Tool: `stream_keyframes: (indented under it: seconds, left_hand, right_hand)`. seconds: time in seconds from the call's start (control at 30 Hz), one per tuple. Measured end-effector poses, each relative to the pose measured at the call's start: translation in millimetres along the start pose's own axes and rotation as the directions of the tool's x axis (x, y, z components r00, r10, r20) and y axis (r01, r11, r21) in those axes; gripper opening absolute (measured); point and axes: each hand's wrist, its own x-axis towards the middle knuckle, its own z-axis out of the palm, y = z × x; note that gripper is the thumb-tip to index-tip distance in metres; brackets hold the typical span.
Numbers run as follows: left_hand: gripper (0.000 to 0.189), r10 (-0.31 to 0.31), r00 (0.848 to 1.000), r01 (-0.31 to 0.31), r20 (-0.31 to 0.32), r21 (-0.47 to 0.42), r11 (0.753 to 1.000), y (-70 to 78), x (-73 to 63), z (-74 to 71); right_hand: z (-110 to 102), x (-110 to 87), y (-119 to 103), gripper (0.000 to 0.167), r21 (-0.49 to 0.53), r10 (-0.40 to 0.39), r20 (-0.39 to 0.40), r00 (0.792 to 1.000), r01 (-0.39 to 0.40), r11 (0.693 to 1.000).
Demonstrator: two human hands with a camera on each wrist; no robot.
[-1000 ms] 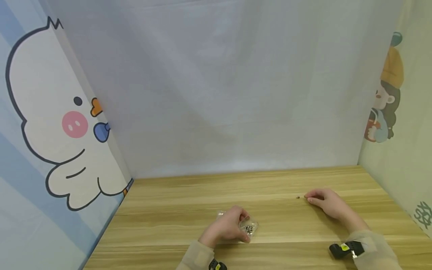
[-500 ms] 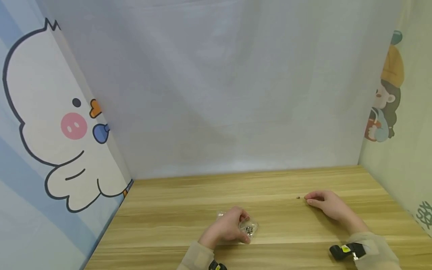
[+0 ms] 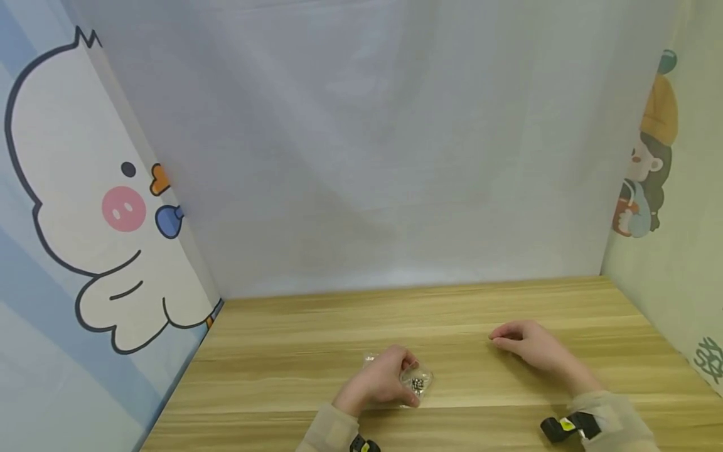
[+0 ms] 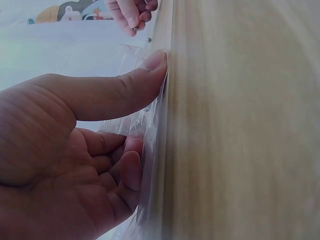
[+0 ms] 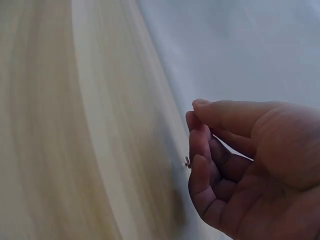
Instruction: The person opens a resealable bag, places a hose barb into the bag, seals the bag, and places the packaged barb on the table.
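Note:
My left hand [image 3: 386, 375] holds a clear plastic bag [image 3: 425, 377] low over the wooden table. Its thumb lies along one edge, its fingers curled against the film. Several small shiny metal pieces [image 3: 417, 385], screw-like, sit together in the bag. To the right, my right hand [image 3: 533, 344] has thumb and index fingertip pinched together; a tiny dark screw [image 4: 135, 29] shows there in the left wrist view. Another small metal screw [image 5: 187, 162] lies beyond the right fingers in the right wrist view; in the head view it cannot be seen.
The wooden table [image 3: 282, 339] reaches back to a pale grey curtain [image 3: 367, 157]. Printed cloth walls stand at left [image 3: 73, 188] and right [image 3: 666, 263]. A black wrist camera [image 3: 567, 427] is strapped to the right sleeve.
My right hand has moved left and slightly toward me, its fingertips passing where the loose screw showed in the head view. The left hand and bag have stayed put.

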Motion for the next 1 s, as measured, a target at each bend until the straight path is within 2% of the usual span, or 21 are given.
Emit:
stream_keyframes:
  seconds: [0.37,0.7,1.0]
  left_hand:
    - [0.061,-0.011,1.000,0.011,-0.002,-0.019,1.000,-1.5,0.9,1.4]
    - [0.060,-0.014,1.000,0.014,-0.007,-0.028,1.000,0.1,0.9,0.7]
    - [0.061,-0.008,1.000,0.008,-0.005,-0.023,1.000,-1.5,1.6,0.7]
  right_hand:
    - [34,3.0,-27,0.017,0.077,-0.110,0.089,0.990,0.103,0.992]
    - [57,5.4,-42,0.014,0.078,-0.214,0.122,0.969,0.205,0.976]
    - [66,3.4,-54,0.014,0.105,-0.215,0.141,0.966,0.201,0.974]
